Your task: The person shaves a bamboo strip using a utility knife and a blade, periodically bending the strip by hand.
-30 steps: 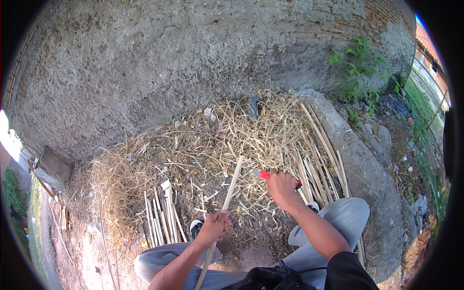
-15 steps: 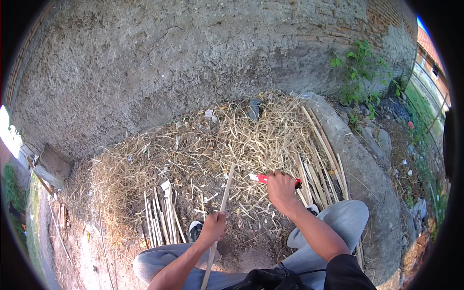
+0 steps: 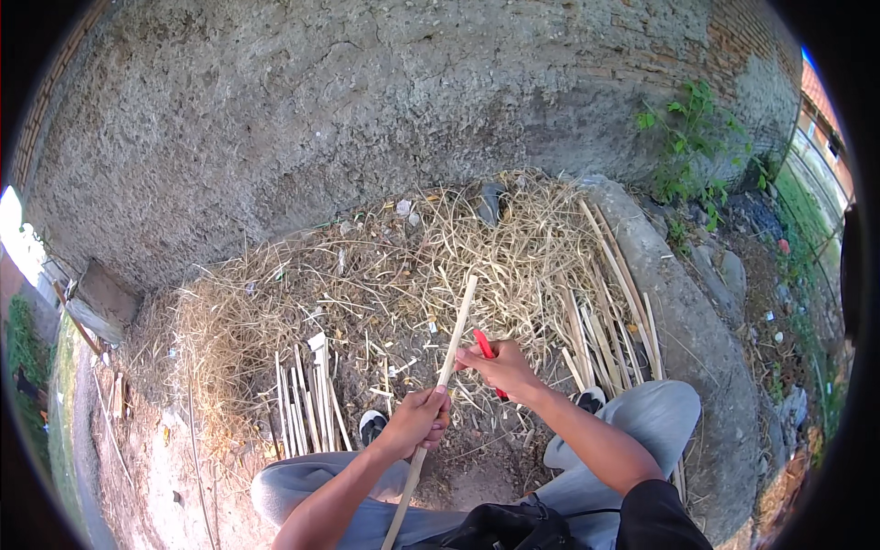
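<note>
My left hand [image 3: 417, 419] grips a long pale bamboo stick [image 3: 453, 346] that slants up and to the right over the ground. Right beside the stick my right hand [image 3: 504, 368] holds a red-handled knife [image 3: 484, 348], close to the stick's middle. I sit low with grey trousers [image 3: 642, 417]; my knees are on either side of the hands. A heap of dry straw and shavings [image 3: 367, 293] lies in front of me.
Cut bamboo slats [image 3: 307, 399] lie in a bundle at the left; longer strips [image 3: 614, 293] rest at the right against a concrete kerb [image 3: 683, 321]. A rough plastered wall [image 3: 367, 110] rises behind. Green weeds [image 3: 687, 137] and stones are at the far right.
My right hand with the red knife has moved left and in toward the stick. The left hand has kept its grip on the stick, which has shifted slightly.
</note>
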A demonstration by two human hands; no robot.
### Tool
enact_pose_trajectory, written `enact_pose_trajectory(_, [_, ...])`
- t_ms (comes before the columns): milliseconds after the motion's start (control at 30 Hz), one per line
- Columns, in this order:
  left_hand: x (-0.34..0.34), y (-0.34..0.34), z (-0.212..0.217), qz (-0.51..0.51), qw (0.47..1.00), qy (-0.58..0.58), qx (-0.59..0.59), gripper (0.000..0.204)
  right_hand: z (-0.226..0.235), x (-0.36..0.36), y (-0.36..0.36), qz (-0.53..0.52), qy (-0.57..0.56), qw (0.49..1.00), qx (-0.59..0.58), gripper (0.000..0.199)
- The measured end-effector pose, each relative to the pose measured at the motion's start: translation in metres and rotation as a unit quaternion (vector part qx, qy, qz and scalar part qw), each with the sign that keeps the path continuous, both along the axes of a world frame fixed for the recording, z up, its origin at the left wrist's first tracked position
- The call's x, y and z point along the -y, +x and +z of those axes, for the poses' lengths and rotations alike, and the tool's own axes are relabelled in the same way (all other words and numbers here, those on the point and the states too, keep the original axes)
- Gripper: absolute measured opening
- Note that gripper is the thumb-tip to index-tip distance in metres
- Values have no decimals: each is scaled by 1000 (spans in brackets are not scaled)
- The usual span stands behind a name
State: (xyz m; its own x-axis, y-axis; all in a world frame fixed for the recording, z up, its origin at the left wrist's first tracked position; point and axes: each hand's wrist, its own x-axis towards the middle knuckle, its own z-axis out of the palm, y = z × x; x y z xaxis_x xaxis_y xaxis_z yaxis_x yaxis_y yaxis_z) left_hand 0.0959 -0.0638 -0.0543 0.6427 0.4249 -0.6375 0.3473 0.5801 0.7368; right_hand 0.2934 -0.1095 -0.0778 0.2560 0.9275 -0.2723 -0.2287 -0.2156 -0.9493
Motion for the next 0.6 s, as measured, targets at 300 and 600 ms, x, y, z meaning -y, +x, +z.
enact_pose_trajectory(300, [-1,-17,-17,-96,990,99,-27,49,-13,-3,1,-108,-16,990,-93,14])
enact_pose_trajectory(600, [19,-41,9,-117,993,-5,12,34,-4,-7,58,-174,57,980,-80,22])
